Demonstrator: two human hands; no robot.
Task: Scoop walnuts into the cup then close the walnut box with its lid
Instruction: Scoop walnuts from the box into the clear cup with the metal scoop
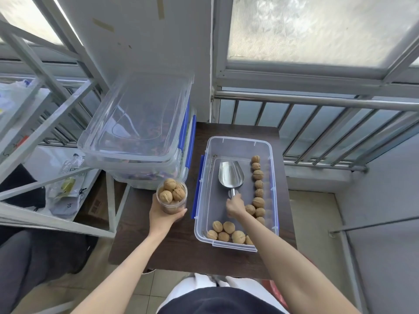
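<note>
A clear walnut box (238, 139) with blue side clips sits open on the dark table (181, 250). Loose walnuts (258, 175) line its right wall and several more lie at its near end (229, 227). My right hand (235, 207) grips the handle of an empty metal scoop (230, 172) lying inside the box. My left hand (163, 217) holds a clear cup (172, 196) heaped with walnuts, just left of the box. The clear lid (138, 114) rests tilted on stacked bins to the left.
Stacked clear bins (149, 173) with blue clips stand at the table's back left. A white metal rack (54, 123) with bags fills the left side. A railing (317, 103) and window stand behind the table.
</note>
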